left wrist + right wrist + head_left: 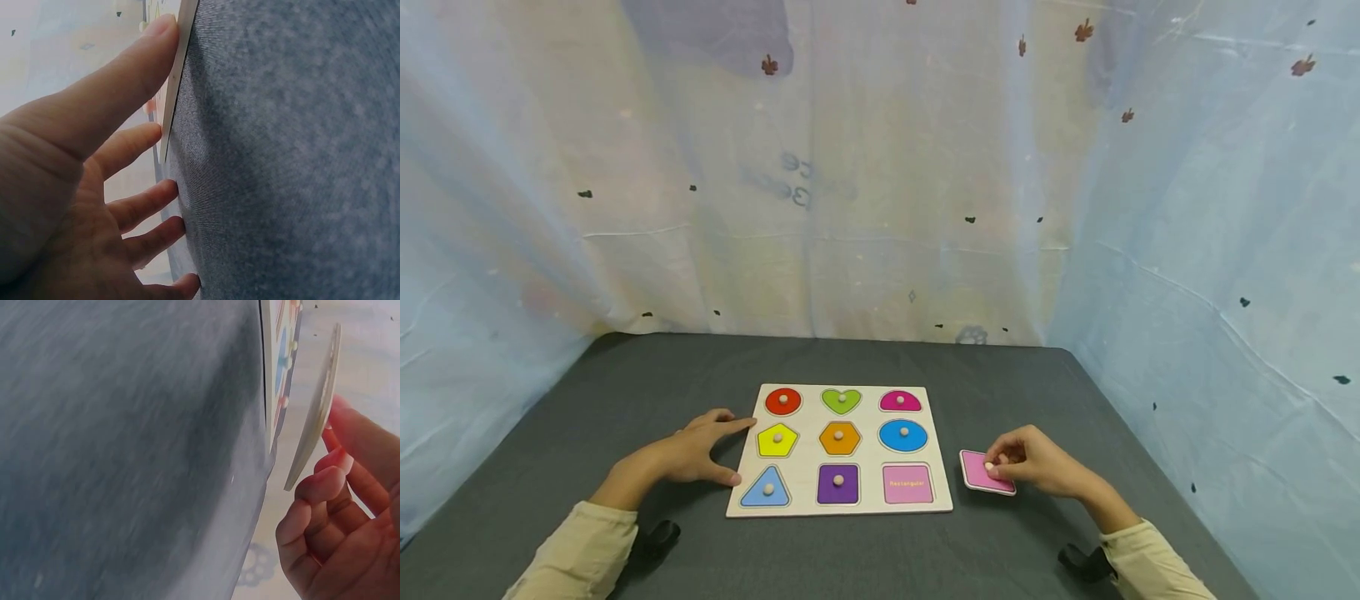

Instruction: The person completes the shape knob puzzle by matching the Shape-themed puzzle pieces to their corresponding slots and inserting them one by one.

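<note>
A pale wooden shape puzzle board [869, 454] lies flat on the table. My left hand [702, 450] is spread at its left edge, with thumb and index fingertips touching the rim; in the left wrist view the thumb [134, 72] lies along that edge. Right of the board, my right hand [1037, 462] pinches the small knob of a pink rectangular puzzle piece [976, 475] between thumb and fingers. In the right wrist view this piece [319, 409] is seen edge-on, raised off the table. A pink recess [907, 493] labelled "Rectangular" shows at the board's lower right corner.
Several knobbed pieces sit in the board, among them a purple square [838, 493], a blue oval [916, 442] and a blue triangle [765, 496]. A dark grey cloth [820, 558] covers the table. Pale patterned curtains [880, 275] hang behind and along the sides.
</note>
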`<state>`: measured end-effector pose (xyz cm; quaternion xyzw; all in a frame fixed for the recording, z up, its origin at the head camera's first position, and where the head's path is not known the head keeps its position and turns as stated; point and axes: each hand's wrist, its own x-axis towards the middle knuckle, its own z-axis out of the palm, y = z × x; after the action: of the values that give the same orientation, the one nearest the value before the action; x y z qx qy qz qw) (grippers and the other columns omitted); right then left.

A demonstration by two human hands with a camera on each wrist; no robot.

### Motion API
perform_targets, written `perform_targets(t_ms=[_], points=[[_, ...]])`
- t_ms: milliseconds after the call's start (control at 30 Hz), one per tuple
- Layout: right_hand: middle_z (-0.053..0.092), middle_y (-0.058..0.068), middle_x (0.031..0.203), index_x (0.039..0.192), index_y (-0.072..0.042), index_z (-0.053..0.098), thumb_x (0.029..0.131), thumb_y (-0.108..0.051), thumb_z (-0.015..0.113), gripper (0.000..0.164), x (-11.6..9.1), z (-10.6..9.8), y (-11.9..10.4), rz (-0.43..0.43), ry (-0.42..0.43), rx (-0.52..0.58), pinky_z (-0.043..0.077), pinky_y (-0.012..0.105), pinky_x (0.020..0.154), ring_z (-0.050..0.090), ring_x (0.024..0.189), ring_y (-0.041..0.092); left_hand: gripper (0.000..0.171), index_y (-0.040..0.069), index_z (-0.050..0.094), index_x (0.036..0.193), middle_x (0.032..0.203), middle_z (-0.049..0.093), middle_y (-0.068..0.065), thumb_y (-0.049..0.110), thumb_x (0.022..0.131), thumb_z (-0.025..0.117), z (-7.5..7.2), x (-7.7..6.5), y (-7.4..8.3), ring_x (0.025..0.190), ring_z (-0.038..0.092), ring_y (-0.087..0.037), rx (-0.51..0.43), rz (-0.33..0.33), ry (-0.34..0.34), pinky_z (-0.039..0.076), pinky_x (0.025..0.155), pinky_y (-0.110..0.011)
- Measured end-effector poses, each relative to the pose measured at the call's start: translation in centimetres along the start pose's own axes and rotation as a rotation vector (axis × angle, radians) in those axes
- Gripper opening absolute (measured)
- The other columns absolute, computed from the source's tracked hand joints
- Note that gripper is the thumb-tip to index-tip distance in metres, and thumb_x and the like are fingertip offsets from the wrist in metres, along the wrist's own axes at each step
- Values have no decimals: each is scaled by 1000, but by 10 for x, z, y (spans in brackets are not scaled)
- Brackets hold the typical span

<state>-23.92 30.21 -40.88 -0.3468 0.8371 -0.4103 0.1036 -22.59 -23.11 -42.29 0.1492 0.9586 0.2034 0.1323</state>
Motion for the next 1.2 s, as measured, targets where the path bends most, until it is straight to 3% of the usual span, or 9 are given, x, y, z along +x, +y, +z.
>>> perform_targets(t_ms=[400, 600, 1000, 1200], points=[[50, 4, 68, 92, 0, 73, 92, -10, 74, 10, 22, 21, -8, -5, -32, 2, 37, 16, 55, 43, 61, -2, 96, 16, 43, 154, 149, 39, -27, 45, 74, 88, 1, -1, 3, 133, 40, -50, -4, -20, 0, 35, 100, -76], [50, -4, 70, 93, -2, 74, 92, -11, 74, 10, 35, 34, -9, 15, -51, 14, 37, 16, 56, 43, 61, -1, 96, 15, 42, 155, 149, 39, -27, 45, 75, 87, 1, -1, 3, 134, 39, -50, 2, -20, -8, 33, 101, -77], [55, 8, 69, 90, 1, 74, 89, -9, 76, 10, 66, 59, -23, 12, -71, 12, 37, 15, 56, 45, 60, 2, 96, 14, 42, 155, 149, 38, -28, 44, 75, 87, -1, 1, 0, 134, 38, -51, 3, -16, -6, 31, 101, -78], [55, 5, 69, 90, 0, 75, 89, -9, 77, 9, 73, 67, -26, 9, -83, -27, 36, 14, 57, 45, 60, 2, 96, 13, 42, 154, 150, 38, -28, 45, 75, 87, -1, 0, 0, 135, 38, -51, -4, -12, -4, 32, 101, -77]])
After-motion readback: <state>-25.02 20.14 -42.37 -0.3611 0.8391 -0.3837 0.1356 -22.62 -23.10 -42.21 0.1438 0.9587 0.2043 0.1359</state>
